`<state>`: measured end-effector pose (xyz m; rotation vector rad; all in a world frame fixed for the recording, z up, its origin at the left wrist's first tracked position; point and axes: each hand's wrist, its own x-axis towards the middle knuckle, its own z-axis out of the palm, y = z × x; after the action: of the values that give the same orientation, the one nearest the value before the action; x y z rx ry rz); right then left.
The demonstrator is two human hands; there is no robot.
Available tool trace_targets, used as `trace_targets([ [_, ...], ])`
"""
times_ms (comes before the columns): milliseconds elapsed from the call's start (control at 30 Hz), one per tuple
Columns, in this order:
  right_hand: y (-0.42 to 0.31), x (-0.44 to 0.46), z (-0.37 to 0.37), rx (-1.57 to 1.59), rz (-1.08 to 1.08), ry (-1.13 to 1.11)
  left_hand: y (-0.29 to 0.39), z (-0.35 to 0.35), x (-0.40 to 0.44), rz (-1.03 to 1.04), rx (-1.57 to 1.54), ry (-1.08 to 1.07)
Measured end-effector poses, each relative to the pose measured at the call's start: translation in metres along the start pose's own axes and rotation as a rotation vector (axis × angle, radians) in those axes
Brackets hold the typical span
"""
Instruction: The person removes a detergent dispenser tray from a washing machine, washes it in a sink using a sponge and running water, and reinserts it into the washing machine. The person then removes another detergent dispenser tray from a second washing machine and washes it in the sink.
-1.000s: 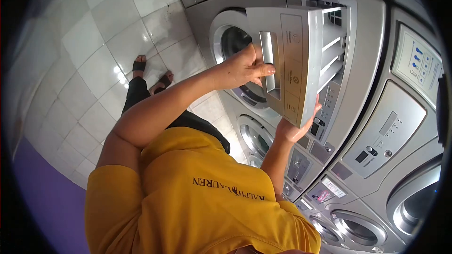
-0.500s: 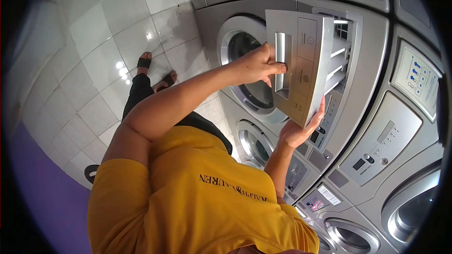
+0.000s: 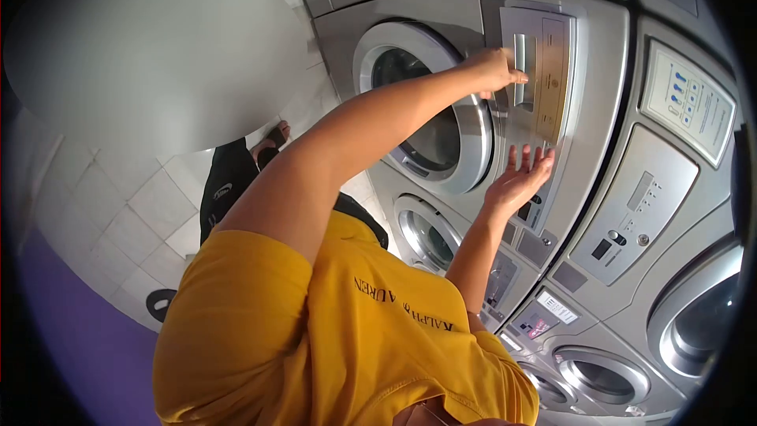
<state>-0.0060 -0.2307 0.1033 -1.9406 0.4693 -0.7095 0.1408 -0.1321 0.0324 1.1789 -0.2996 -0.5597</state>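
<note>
My left hand (image 3: 495, 72) is closed at the recessed handle (image 3: 523, 71) of a washing machine's detergent drawer (image 3: 552, 79); the thumb lies at the handle and the other fingers are partly hidden. The drawer's front, silver with a gold-toned printed strip, sits close against the machine. Just below the drawer's lower end, my right hand (image 3: 520, 180) is open, palm up with fingers spread, and holds nothing. It is near the control panel (image 3: 536, 209) and appears apart from the drawer.
The washer's round door (image 3: 473, 142) is beside the drawer. More washers (image 3: 430, 233) line the row, and another machine's control panel (image 3: 635, 205) with an instruction sign (image 3: 688, 102) stands at right. A pale blurred oval (image 3: 158, 55) hides much of the tiled floor (image 3: 150, 197).
The detergent drawer, pulled out before, has moved into the machine with my left hand at its handle. My right hand has let go of the drawer's lower edge and spread its fingers.
</note>
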Motion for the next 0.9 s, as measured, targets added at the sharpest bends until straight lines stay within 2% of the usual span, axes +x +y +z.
trace_targets([
  [133,0.015,-0.025,-0.019,-0.165,0.063,-0.049,-0.005,0.014,0.048,-0.126,0.276,0.055],
  [167,0.026,-0.031,-0.028,-0.207,0.076,-0.057,0.006,0.009,0.044,-0.169,0.256,-0.001],
  [200,0.039,-0.041,-0.040,-0.248,0.095,-0.061,0.008,0.009,0.041,-0.193,0.239,0.037],
  [267,0.068,-0.066,-0.066,-0.303,0.168,-0.197,-0.005,0.018,0.056,-0.092,0.474,0.202],
  [300,0.074,-0.082,-0.068,-0.324,0.293,-0.166,0.006,0.014,0.057,-0.158,0.560,0.160],
  [367,0.097,-0.113,-0.082,-0.395,0.443,-0.253,0.016,0.009,0.060,-0.249,0.680,0.101],
  [400,0.103,-0.128,-0.087,-0.385,0.543,-0.307,0.013,0.009,0.058,-0.138,0.709,0.171],
  [500,0.118,-0.171,-0.099,-0.531,0.564,-0.360,0.002,0.010,0.056,0.005,0.774,0.193],
  [533,0.128,-0.183,-0.106,-0.579,0.535,-0.410,-0.009,0.009,0.060,0.073,0.671,0.187],
  [567,0.125,-0.191,-0.108,-0.597,0.542,-0.430,-0.002,0.009,0.053,-0.038,0.572,0.114],
  [600,0.122,-0.201,-0.112,-0.619,0.550,-0.451,-0.004,0.008,0.059,-0.089,0.666,0.137],
  [633,0.122,-0.212,-0.117,-0.624,0.595,-0.456,0.001,0.008,0.052,-0.027,0.585,0.111],
  [667,0.127,-0.223,-0.123,-0.625,0.638,-0.463,0.014,0.012,0.044,-0.068,0.597,0.133],
  [700,0.146,-0.239,-0.135,-0.616,0.590,-0.459,0.010,0.011,0.049,-0.050,0.632,0.123],
  [733,0.149,-0.251,-0.144,-0.619,0.635,-0.445,0.010,0.012,0.047,0.044,0.631,0.140],
  [767,0.152,-0.264,-0.152,-0.621,0.681,-0.436,0.004,0.010,0.055,0.009,0.706,0.152],
  [800,0.157,-0.277,-0.161,-0.620,0.726,-0.428,-0.007,0.007,0.065,0.121,0.765,0.123],
  [833,0.165,-0.290,-0.172,-0.623,0.787,-0.432,-0.006,0.018,0.058,0.070,0.600,0.149],
  [867,0.172,-0.305,-0.181,-0.634,0.804,-0.414,-0.016,0.021,0.058,0.093,0.582,0.162],
  [900,0.180,-0.319,-0.191,-0.648,0.815,-0.394,-0.007,0.033,0.040,0.061,0.622,0.063],
])
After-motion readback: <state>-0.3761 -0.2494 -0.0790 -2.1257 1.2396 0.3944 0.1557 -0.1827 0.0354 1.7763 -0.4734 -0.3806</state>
